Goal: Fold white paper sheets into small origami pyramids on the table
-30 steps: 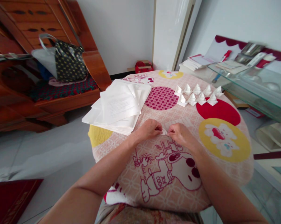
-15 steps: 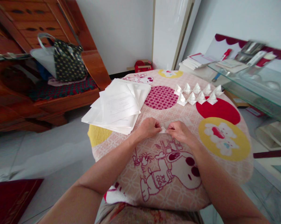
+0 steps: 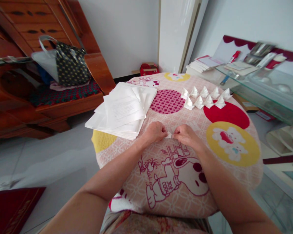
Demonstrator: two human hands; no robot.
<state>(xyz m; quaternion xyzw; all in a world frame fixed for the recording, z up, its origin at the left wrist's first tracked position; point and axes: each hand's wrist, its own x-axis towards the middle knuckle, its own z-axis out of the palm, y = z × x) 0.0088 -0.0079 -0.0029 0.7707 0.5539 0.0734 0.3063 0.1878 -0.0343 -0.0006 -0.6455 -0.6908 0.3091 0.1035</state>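
Note:
Between my two hands, near the middle of the round table, is a small folded piece of white paper point(image 3: 169, 135). My left hand point(image 3: 156, 132) pinches its left side, and my right hand point(image 3: 184, 134) pinches the right side. Fingers cover most of the paper, so its shape is hard to make out. Beyond my left hand lies a stack of white paper sheets point(image 3: 124, 109), the top one printed with text. Several pointed white folded-paper pieces point(image 3: 199, 102) stand in two rows past my right hand.
A patterned cloth point(image 3: 175, 201) covers the table. On the right, a glass shelf unit point(image 3: 261, 94) holds papers and containers close to the table edge. A wooden bench point(image 3: 97, 71) with a dotted bag point(image 3: 72, 65) on it stands at the left.
Both hands keep their pinch on the small paper, with only a slight shift of the fingers. The view has moved a little; the stack and the rows stay put.

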